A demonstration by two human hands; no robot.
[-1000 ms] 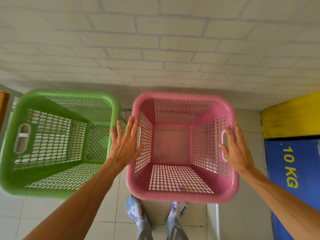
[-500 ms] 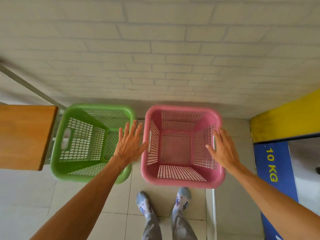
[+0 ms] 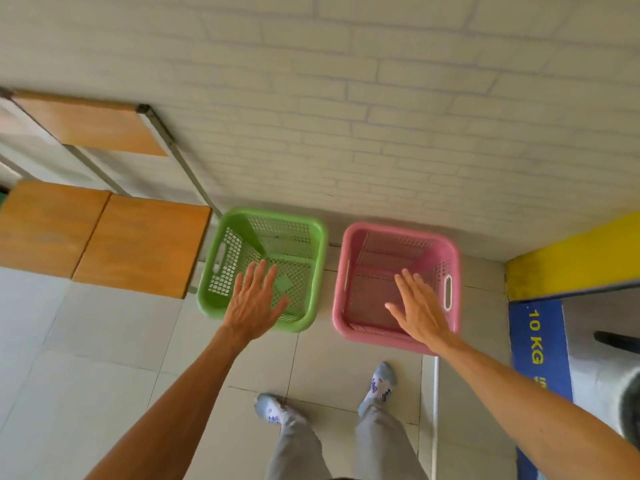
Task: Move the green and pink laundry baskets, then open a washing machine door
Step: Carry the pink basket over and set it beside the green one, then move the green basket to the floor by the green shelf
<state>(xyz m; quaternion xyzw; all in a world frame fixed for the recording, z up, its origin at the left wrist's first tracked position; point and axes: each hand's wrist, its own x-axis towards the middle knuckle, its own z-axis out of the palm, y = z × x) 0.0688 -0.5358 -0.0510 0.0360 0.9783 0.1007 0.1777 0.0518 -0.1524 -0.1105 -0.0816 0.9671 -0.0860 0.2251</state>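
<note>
Green basket (image 3: 320, 271): set on floor tiles by the wall, beside the wooden table (image 3: 138, 244).
Pink basket (image 3: 453, 265): set just right, apart.
Left hand (image 3: 254, 303), right hand (image 3: 420, 308): fingers spread, nothing held.
Risk: washing machine (image 3: 540, 344) door may be blocked by the pink basket.

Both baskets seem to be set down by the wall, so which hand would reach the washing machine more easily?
Probably the right hand: it hangs open over the pink basket, on the side of the blue 10 KG washing machine. The left hand is open over the green basket, farther away.
</note>
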